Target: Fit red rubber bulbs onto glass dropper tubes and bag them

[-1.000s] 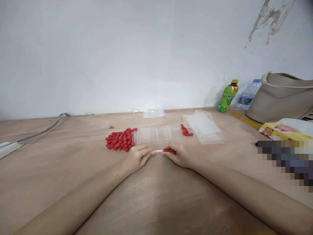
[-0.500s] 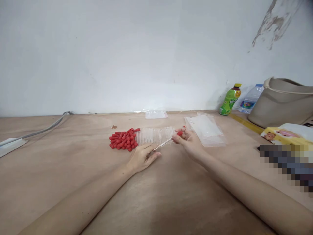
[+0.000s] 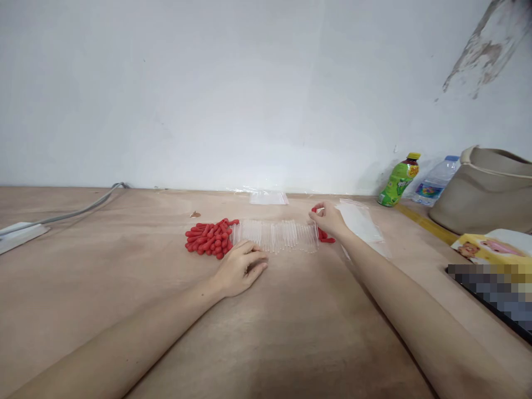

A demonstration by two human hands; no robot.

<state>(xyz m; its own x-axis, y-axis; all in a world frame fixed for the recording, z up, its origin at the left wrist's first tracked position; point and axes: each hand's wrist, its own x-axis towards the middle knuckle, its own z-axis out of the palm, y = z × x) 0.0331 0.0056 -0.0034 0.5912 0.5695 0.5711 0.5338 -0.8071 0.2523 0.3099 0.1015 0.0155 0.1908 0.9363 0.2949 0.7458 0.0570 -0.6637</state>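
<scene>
My left hand (image 3: pixel 241 270) rests on the table by the near left ends of the clear thin tubes (image 3: pixel 285 235), which lie side by side in a row. Its thumb and fingers are apart, with nothing seen between them. Left of the tubes is a heap of red rubber bulbs (image 3: pixel 210 238). My right hand (image 3: pixel 330 220) is beyond the right end of the row, its fingertips pinched on a red rubber bulb (image 3: pixel 315 210); whether a tube is in this bulb I cannot tell. Under that hand, more red bulbs (image 3: pixel 326 237) show, partly hidden.
Clear plastic bags (image 3: pixel 363 224) lie to the right, and another bag (image 3: pixel 269 198) lies by the wall. Farther right stand a green bottle (image 3: pixel 398 180), a water bottle (image 3: pixel 434 180) and a beige bag (image 3: pixel 484 188). A grey cable (image 3: pixel 89 205) runs along the left.
My right hand has moved away and slightly right; the red-bulbed tube it held across to my left hand no longer shows there. More tubes and red bulbs are uncovered. The view has shifted slightly.
</scene>
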